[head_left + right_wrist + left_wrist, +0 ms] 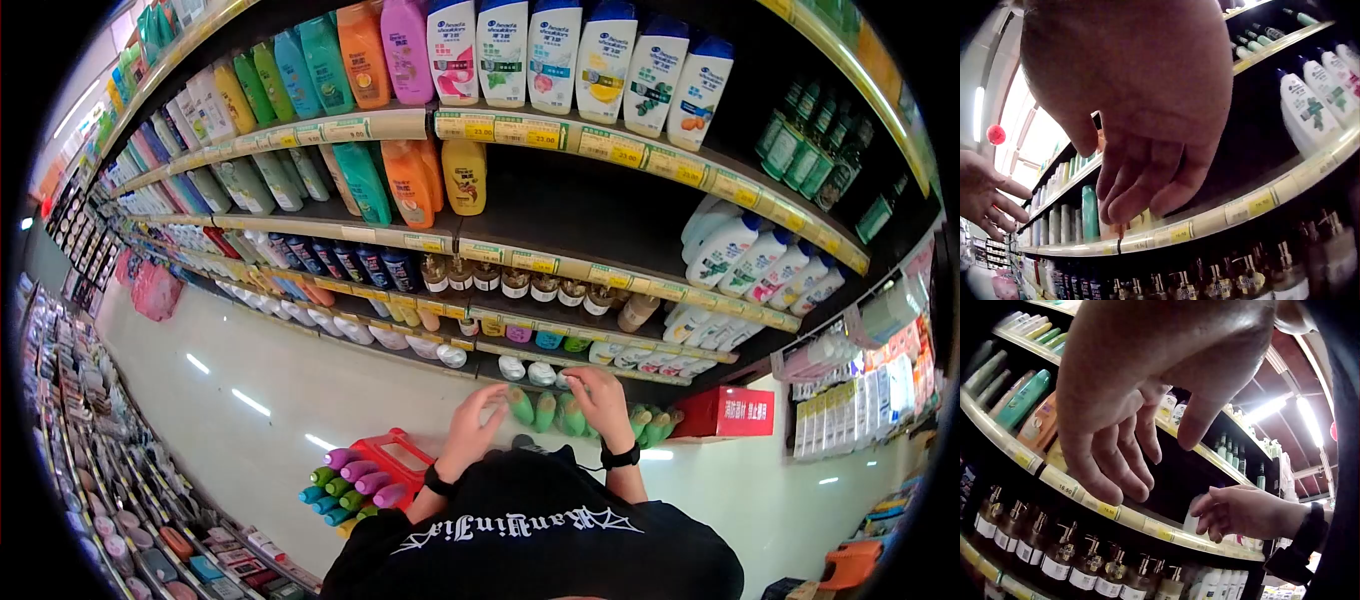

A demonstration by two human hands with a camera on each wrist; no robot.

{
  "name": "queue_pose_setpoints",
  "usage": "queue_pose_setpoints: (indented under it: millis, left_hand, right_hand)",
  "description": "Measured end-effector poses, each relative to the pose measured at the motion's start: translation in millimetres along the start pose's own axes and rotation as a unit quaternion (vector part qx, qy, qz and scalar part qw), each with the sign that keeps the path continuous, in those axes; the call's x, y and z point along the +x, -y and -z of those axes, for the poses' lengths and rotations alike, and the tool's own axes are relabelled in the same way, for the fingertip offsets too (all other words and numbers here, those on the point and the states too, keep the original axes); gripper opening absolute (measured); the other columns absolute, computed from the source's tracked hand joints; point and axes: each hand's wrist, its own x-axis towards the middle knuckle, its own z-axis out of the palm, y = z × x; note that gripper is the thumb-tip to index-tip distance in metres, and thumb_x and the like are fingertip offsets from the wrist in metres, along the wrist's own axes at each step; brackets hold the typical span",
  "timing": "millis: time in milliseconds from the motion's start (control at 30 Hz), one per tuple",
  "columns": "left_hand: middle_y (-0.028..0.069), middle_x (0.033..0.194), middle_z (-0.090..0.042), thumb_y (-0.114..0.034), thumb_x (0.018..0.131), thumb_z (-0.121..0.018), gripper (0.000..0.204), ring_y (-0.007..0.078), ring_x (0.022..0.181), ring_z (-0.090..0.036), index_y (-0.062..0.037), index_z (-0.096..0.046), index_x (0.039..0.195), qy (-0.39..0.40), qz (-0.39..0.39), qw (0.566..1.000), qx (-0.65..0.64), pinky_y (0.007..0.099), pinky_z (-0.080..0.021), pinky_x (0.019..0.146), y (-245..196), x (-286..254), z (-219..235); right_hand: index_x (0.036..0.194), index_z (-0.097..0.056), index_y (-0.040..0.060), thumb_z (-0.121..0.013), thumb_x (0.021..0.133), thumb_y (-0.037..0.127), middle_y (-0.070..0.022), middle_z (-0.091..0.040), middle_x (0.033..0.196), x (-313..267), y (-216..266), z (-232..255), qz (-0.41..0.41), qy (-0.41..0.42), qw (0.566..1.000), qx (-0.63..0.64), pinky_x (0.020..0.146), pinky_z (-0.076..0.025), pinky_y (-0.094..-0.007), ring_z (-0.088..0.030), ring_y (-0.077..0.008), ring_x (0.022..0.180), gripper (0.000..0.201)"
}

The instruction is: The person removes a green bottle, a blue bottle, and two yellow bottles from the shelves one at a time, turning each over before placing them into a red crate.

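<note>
Both hands are held out in front of the shelves with loosely bent fingers and nothing in them. My left hand (475, 425) is left of the right hand (600, 395), a gap between them. In the left wrist view, the left hand (1141, 394) hangs before a shelf edge, above amber pump bottles (1088, 569). The right wrist view has the right hand (1135, 112) in front of a shelf, left of white shampoo bottles (1307, 112). Green bottles (545, 410) stand low, behind the hands in the head view. A yellow bottle (464, 178) ends the row of orange and teal ones.
A red crate (405, 455) with purple, green and blue bottles beside it is on the floor at left. A red box (725, 412) stands low at right. White shampoo bottles (555, 60) line the upper shelf. Packed display racks (120, 480) border the aisle at far left.
</note>
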Motion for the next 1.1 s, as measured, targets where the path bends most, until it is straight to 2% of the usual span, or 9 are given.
queue_pose_setpoints:
  millis: [267, 467, 633, 700, 867, 967, 1000, 1033, 1100]
  left_hand:
    - [0.0134, 0.120, -0.063, -0.010, 0.090, -0.064, 0.037, 0.0241, 0.106, -0.064, -0.0028, -0.057, 0.126, -0.048, -0.014, 0.999, -0.001, 0.0341, -0.049, 0.092, -2, 57, -21]
    - [0.0127, 0.118, -0.063, -0.008, 0.089, -0.065, 0.041, 0.0228, 0.105, -0.063, -0.0037, -0.056, 0.129, -0.090, -0.005, 0.996, -0.003, 0.0338, -0.049, 0.091, 9, 87, -21]
    - [0.0120, 0.123, -0.062, -0.006, 0.089, -0.064, 0.044, 0.0223, 0.109, -0.062, -0.0027, -0.053, 0.131, -0.112, 0.001, 0.994, -0.014, 0.0346, -0.049, 0.092, 17, 117, 1]
    - [0.0122, 0.125, -0.061, -0.006, 0.089, -0.064, 0.045, 0.0226, 0.111, -0.061, -0.0018, -0.052, 0.132, -0.122, -0.011, 0.992, -0.029, 0.0346, -0.049, 0.092, 20, 134, 12]
    - [0.0118, 0.133, -0.056, -0.009, 0.099, -0.052, 0.036, 0.0225, 0.119, -0.057, -0.0007, -0.049, 0.134, -0.103, -0.036, 0.991, -0.078, 0.0346, -0.045, 0.099, 25, 189, 50]
    - [0.0118, 0.137, -0.054, -0.012, 0.103, -0.045, 0.036, 0.0232, 0.126, -0.053, -0.0002, -0.047, 0.136, -0.098, -0.048, 0.987, -0.115, 0.0344, -0.041, 0.105, 26, 227, 73]
    - [0.0125, 0.138, -0.053, -0.014, 0.103, -0.044, 0.038, 0.0238, 0.129, -0.050, 0.0002, -0.045, 0.138, -0.099, -0.048, 0.985, -0.137, 0.0347, -0.038, 0.107, 14, 237, 79]
    - [0.0144, 0.142, -0.049, -0.015, 0.103, -0.045, 0.040, 0.0245, 0.132, -0.047, 0.0001, -0.044, 0.140, -0.087, -0.080, 0.988, -0.103, 0.0359, -0.037, 0.108, 12, 249, 89]
    - [0.0167, 0.149, -0.040, -0.016, 0.100, -0.050, 0.048, 0.0265, 0.137, -0.040, -0.0004, -0.038, 0.144, -0.085, -0.108, 0.989, -0.055, 0.0382, -0.036, 0.109, 10, 269, 104]
  right_hand:
    - [0.098, -0.068, 0.0045, -0.061, 0.093, 0.018, -0.0142, -0.069, 0.090, 48, -30, 23, 0.003, 0.024, 0.999, 0.024, 0.072, -0.050, -0.0422, -0.064, -0.0354, 0.082, 0.016]
    - [0.101, -0.068, 0.0047, -0.061, 0.094, 0.019, -0.0136, -0.068, 0.093, 71, -47, 17, -0.020, 0.078, 0.995, 0.066, 0.072, -0.051, -0.0400, -0.065, -0.0343, 0.084, 0.017]
    - [0.106, -0.066, 0.0047, -0.060, 0.094, 0.018, -0.0141, -0.068, 0.099, 100, -44, 3, -0.009, 0.102, 0.988, 0.119, 0.073, -0.052, -0.0370, -0.065, -0.0326, 0.087, 0.018]
    - [0.110, -0.065, 0.0028, -0.057, 0.095, 0.015, -0.0135, -0.068, 0.102, 115, -44, -4, -0.013, 0.118, 0.984, 0.132, 0.075, -0.052, -0.0349, -0.066, -0.0280, 0.090, 0.021]
    - [0.117, -0.062, 0.0010, -0.055, 0.095, 0.011, -0.0111, -0.066, 0.105, 170, -24, -25, -0.008, 0.114, 0.978, 0.177, 0.082, -0.050, -0.0324, -0.064, -0.0222, 0.094, 0.025]
    - [0.120, -0.060, 0.0033, -0.057, 0.095, 0.014, -0.0126, -0.063, 0.105, 208, -16, -44, 0.015, 0.088, 0.980, 0.180, 0.078, -0.051, -0.0333, -0.064, -0.0243, 0.090, 0.027]
    - [0.125, -0.057, 0.0045, -0.057, 0.096, 0.015, -0.0132, -0.061, 0.108, 220, -10, -46, 0.019, 0.094, 0.982, 0.164, 0.078, -0.051, -0.0331, -0.062, -0.0241, 0.094, 0.031]
    - [0.128, -0.055, 0.0057, -0.057, 0.096, 0.015, -0.0140, -0.059, 0.111, 233, -9, -53, 0.047, 0.069, 0.979, 0.188, 0.079, -0.051, -0.0329, -0.062, -0.0251, 0.097, 0.033]
    - [0.131, -0.053, 0.0064, -0.056, 0.097, 0.015, -0.0148, -0.059, 0.116, 253, 3, -59, 0.029, 0.054, 0.976, 0.207, 0.083, -0.050, -0.0339, -0.061, -0.0265, 0.102, 0.035]
